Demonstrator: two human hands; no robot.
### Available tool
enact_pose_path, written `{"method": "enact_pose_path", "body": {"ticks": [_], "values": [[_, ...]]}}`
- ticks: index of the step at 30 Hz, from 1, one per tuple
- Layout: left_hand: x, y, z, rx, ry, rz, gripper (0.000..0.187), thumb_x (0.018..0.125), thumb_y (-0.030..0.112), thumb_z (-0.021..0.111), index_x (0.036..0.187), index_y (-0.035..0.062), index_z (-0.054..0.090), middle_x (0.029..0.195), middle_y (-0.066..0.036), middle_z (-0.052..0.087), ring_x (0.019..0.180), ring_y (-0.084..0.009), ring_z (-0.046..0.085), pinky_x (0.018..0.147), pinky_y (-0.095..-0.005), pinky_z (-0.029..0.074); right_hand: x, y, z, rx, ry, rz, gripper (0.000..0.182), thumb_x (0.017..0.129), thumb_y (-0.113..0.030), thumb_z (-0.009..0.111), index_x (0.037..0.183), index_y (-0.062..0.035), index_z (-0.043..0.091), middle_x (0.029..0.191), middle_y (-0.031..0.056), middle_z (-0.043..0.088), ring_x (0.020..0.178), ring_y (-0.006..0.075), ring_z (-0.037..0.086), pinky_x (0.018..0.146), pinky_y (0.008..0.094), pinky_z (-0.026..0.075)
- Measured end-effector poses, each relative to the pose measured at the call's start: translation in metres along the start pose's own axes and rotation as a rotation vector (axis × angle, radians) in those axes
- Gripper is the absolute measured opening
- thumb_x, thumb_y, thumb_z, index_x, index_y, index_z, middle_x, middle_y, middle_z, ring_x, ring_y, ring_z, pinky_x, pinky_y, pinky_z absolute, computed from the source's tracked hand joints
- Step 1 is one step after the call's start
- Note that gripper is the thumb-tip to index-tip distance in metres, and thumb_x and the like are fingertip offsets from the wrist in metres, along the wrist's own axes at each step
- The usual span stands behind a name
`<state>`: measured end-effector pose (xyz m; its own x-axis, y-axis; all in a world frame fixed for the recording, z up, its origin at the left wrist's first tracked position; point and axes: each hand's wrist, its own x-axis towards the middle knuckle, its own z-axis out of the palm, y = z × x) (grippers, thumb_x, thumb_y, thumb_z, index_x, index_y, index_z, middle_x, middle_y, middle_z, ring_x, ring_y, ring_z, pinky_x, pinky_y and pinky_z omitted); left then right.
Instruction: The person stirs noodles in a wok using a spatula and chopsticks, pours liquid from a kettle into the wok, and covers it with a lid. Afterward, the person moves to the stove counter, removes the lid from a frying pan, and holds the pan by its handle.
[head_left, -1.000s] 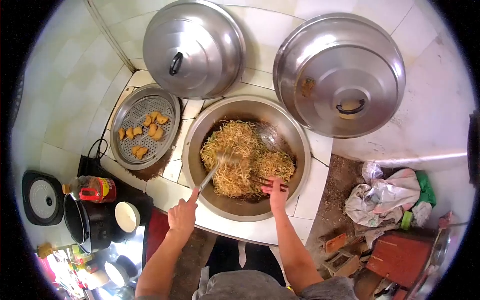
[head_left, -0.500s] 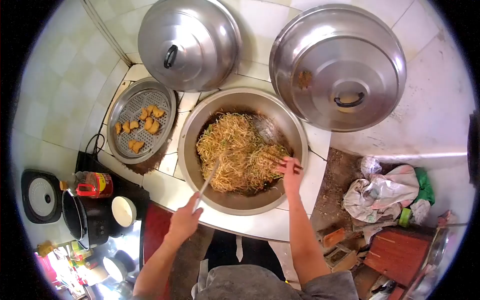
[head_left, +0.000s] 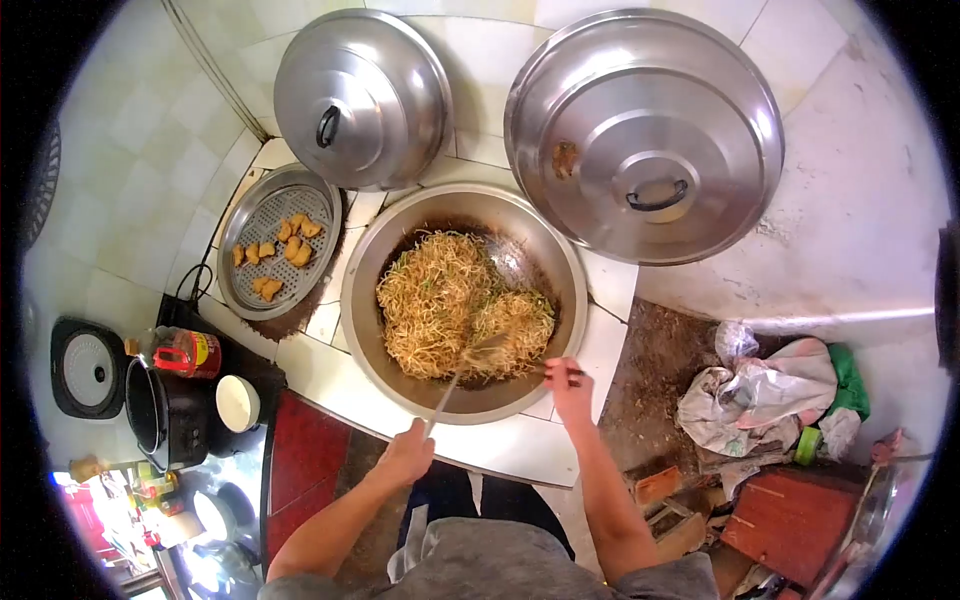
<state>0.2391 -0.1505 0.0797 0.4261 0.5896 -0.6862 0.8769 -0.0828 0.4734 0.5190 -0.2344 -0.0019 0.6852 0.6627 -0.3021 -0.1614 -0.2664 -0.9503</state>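
A wide metal wok (head_left: 568, 275) set into the tiled stove holds a heap of browned noodles (head_left: 425, 305) with green bits. At the wok's near edge my left hand (head_left: 405, 457) is closed around the handle of a metal spatula (head_left: 443, 403), whose blurred head is among the noodles. My right hand (head_left: 572, 392) is closed on dark chopsticks (head_left: 556, 369) at the wok's right near rim. Their far ends are hard to make out against the noodles.
Two large metal lids (head_left: 390, 110) (head_left: 690, 130) lean on the back wall. A perforated steamer tray (head_left: 262, 222) with fried pieces stands left. Beyond it are a rice cooker (head_left: 185, 430), a white bowl (head_left: 238, 403) and a red-labelled bottle (head_left: 190, 353). Bags (head_left: 770, 390) lie right.
My left hand has moved right and down, and the spatula head has swung right through the noodles. My right hand has dropped towards the near rim with the chopsticks. The view has shifted slightly.
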Motion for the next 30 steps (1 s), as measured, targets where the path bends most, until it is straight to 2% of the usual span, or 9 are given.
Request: {"method": "enact_pose_path", "body": {"ticks": [3, 8, 10, 11, 15, 18, 22, 23, 30], "values": [[0.038, -0.04, 0.044, 0.146, 0.003, 0.057, 0.034, 0.085, 0.018, 0.044, 0.11, -0.0039, 0.04, 0.089, -0.033, 0.059, 0.087, -0.0486, 0.058, 0.079, -0.0534, 0.046, 0.002, 0.03, 0.003, -0.303, -0.274, 0.077, 0.024, 0.092, -0.02, 0.055, 0.099, 0.002, 0.062, 0.085, 0.011, 0.065, 0.077, 0.0152, 0.063, 0.062, 0.0286, 0.049], [0.061, 0.039, 0.039, 0.152, 0.09, -0.026, 0.032, 0.088, 0.018, 0.043, 0.114, 0.0003, 0.041, 0.089, -0.029, 0.061, 0.086, -0.0472, 0.059, 0.074, -0.0543, 0.048, 0.038, 0.015, -0.01, -0.349, -0.282, -0.132, 0.022, 0.091, -0.02, 0.057, 0.099, -0.0001, 0.062, 0.081, 0.0076, 0.062, 0.07, 0.012, 0.059, 0.06, 0.0258, 0.046], [0.043, 0.037, 0.023, 0.258, 0.077, -0.037, 0.033, 0.089, 0.02, 0.042, 0.118, 0.0033, 0.042, 0.087, -0.026, 0.063, 0.083, -0.0441, 0.062, 0.07, -0.0521, 0.05, 0.046, 0.002, -0.011, -0.305, -0.257, -0.119, 0.022, 0.091, -0.019, 0.058, 0.098, 0.0015, 0.062, 0.079, 0.0054, 0.061, 0.066, 0.0103, 0.059, 0.06, 0.0221, 0.045], [0.026, 0.032, 0.011, 0.31, 0.058, -0.055, 0.033, 0.089, 0.02, 0.042, 0.118, 0.0038, 0.042, 0.086, -0.025, 0.064, 0.083, -0.0428, 0.063, 0.069, -0.0514, 0.05, 0.041, -0.006, -0.014, -0.242, -0.239, -0.09, 0.025, 0.092, -0.023, 0.056, 0.095, 0.0004, 0.063, 0.081, 0.0068, 0.061, 0.063, 0.0133, 0.057, 0.059, 0.0284, 0.044], [-0.049, 0.015, -0.045, 0.68, 0.043, -0.087, 0.04, 0.087, 0.02, 0.049, 0.122, 0.0037, 0.042, 0.082, -0.017, 0.066, 0.075, -0.0335, 0.066, 0.063, -0.0453, 0.053, 0.007, -0.042, -0.028, -0.184, -0.243, 0.095, 0.03, 0.092, -0.025, 0.055, 0.085, 0.0023, 0.063, 0.089, 0.0107, 0.063, 0.07, 0.0186, 0.061, 0.061, 0.0301, 0.045], [-0.077, 0.01, -0.066, 0.911, 0.085, -0.071, 0.043, 0.084, 0.014, 0.051, 0.123, 0.0014, 0.041, 0.076, -0.013, 0.065, 0.07, -0.0269, 0.066, 0.058, -0.0387, 0.053, 0.003, 0.001, -0.023, -0.402, -0.251, -0.15, 0.024, 0.09, -0.021, 0.058, 0.093, 0.0033, 0.062, 0.082, 0.0069, 0.063, 0.062, 0.0121, 0.059, 0.058, 0.0231, 0.047], [-0.02, -0.013, -0.045, 0.894, 0.262, -0.027, 0.038, 0.085, 0.008, 0.048, 0.122, 0.0, 0.041, 0.075, -0.012, 0.065, 0.071, -0.0269, 0.066, 0.058, -0.0379, 0.053, 0.012, 0.01, 0.029, -0.479, -0.285, -0.335, 0.021, 0.091, -0.016, 0.055, 0.095, 0.0036, 0.061, 0.085, 0.0069, 0.063, 0.067, 0.0136, 0.061, 0.06, 0.0235, 0.047], [-0.007, -0.015, -0.044, 0.851, 0.254, -0.039, 0.037, 0.086, 0.009, 0.047, 0.121, 0.0007, 0.041, 0.075, -0.013, 0.065, 0.071, -0.0277, 0.066, 0.059, -0.0382, 0.053, 0.017, 0.022, 0.036, -0.252, -0.345, -0.139, 0.02, 0.092, -0.015, 0.054, 0.098, 0.0029, 0.061, 0.089, 0.0076, 0.064, 0.07, 0.0143, 0.062, 0.062, 0.0234, 0.047], [-0.017, 0.007, -0.062, 0.589, 0.264, -0.149, 0.02, 0.089, 0.012, 0.042, 0.108, 0.005, 0.043, 0.077, -0.018, 0.065, 0.075, -0.0352, 0.065, 0.063, -0.0451, 0.051, 0.01, 0.007, 0.035, -0.004, -0.196, 0.026, 0.027, 0.094, -0.021, 0.05, 0.105, 0.002, 0.059, 0.101, 0.008, 0.063, 0.073, 0.0157, 0.065, 0.064, 0.0237, 0.052]]}}
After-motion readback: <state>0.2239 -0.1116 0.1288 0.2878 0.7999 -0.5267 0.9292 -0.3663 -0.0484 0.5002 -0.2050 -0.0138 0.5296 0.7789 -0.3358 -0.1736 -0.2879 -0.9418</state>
